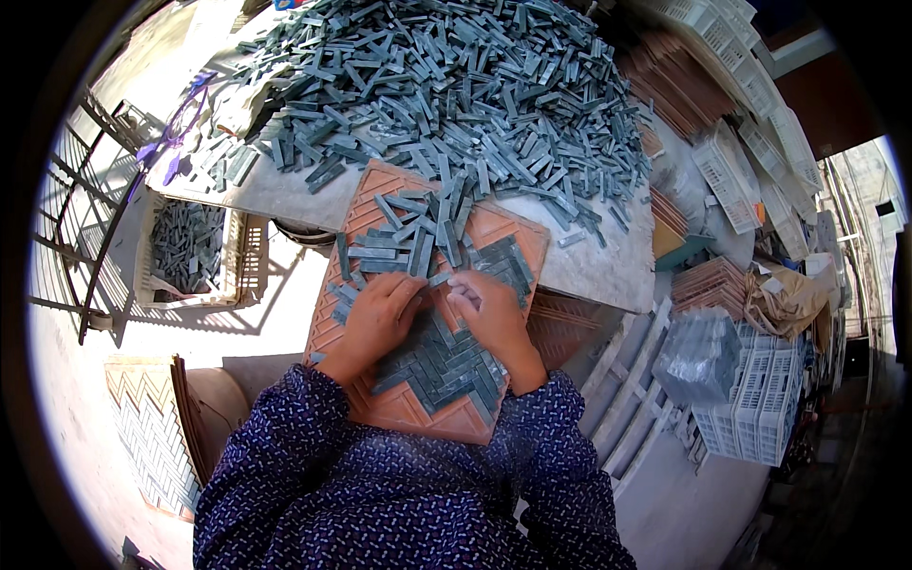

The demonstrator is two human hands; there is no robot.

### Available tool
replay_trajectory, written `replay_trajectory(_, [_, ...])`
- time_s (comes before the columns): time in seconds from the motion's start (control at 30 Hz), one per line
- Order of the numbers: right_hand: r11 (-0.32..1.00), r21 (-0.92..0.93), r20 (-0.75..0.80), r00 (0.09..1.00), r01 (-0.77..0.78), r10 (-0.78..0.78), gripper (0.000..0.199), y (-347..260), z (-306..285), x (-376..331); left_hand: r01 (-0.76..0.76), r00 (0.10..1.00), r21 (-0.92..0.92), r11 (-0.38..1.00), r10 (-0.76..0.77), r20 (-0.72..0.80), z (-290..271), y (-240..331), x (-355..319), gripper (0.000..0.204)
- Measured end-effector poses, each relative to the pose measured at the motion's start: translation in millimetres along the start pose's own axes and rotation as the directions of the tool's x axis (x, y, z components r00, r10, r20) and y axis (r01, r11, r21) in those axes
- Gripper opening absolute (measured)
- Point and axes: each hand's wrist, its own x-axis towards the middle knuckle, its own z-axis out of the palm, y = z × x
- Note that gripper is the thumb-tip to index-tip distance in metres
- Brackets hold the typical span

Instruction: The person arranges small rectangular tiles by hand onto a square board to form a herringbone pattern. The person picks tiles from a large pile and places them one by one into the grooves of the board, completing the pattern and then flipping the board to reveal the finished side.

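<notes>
One orange herringbone tray [465, 425], overlapping the table's [613, 280] near edge. One grey-green strip tile [440, 279], above the tray's middle, pinched in our right hand [489, 309]. Our left hand [383, 309], fingers curled beside the strip; grip, we cannot tell. Set tiles [442, 366] toward the tray's near edge; loose strips [418, 231] by its far edge.

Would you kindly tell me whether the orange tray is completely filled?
The tray is only partly filled: grey strips form a herringbone patch, but bare slots show along its left side.
</notes>
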Motion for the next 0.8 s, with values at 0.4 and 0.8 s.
replay_trajectory(0.4, [0.996,0.063,-0.070,0.996,-0.056,0.060,0.026,2.7,6.8,-15.7,-0.065,0.997,-0.040,0.997,0.063,-0.047,-9.8,8.5,-4.0,0.034])
replay_trajectory(0.8, [0.836,0.483,-0.014,0.952,-0.260,0.305,0.023,21.8,-3.4,-43.2,-0.249,0.806,0.206,0.946,0.085,0.586,7.7,41.1,-48.8,0.069])
